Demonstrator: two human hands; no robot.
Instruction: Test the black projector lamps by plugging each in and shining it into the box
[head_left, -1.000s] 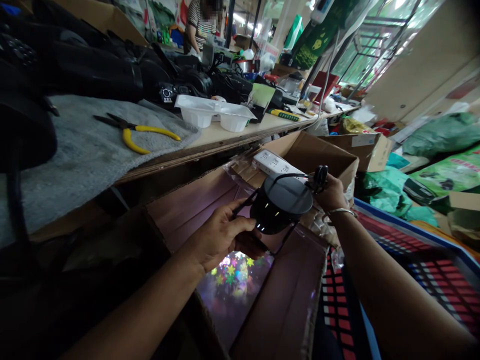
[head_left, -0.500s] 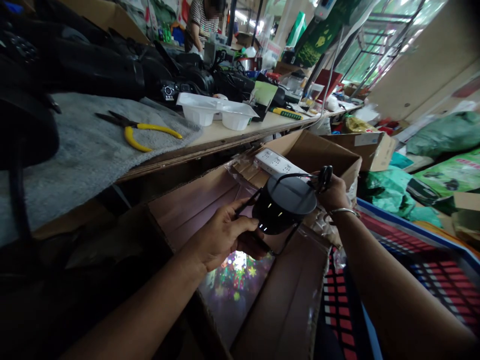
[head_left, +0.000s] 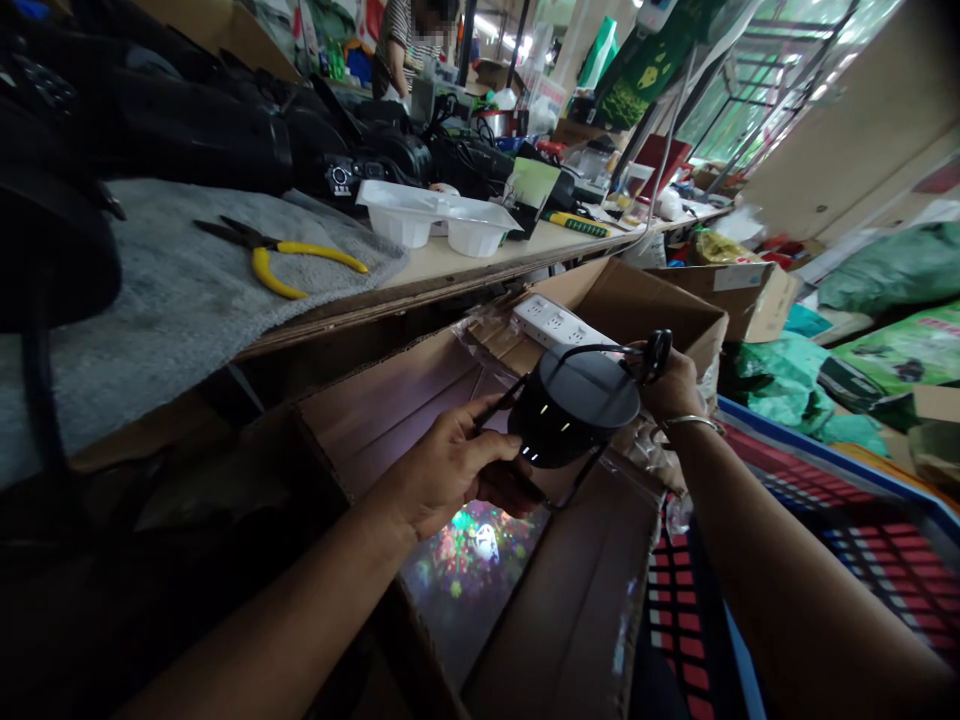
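Note:
Over an open cardboard box (head_left: 577,590), my left hand (head_left: 457,465) grips a black round projector lamp (head_left: 574,405) by its lower left side and bracket. Small lit slots show on the lamp's side. A colourful light pattern (head_left: 476,550) falls on the box's floor below it. My right hand (head_left: 671,385), a bangle on its wrist, is closed at the lamp's far right by a looped black cable (head_left: 656,352); its fingertips are partly hidden. Just behind the lamp, a white power strip (head_left: 559,322) rests on the box's edge.
On the workbench to the left lie yellow-handled pliers (head_left: 281,262) on a grey cloth (head_left: 172,270), beside a white plastic tray (head_left: 435,215). A blue and red basket (head_left: 847,540) stands at right. A person (head_left: 401,50) stands beyond the bench.
The projected pattern on the box floor has changed in shape and colour. Both hands and the lamp keep nearly the same place; the view has shifted slightly.

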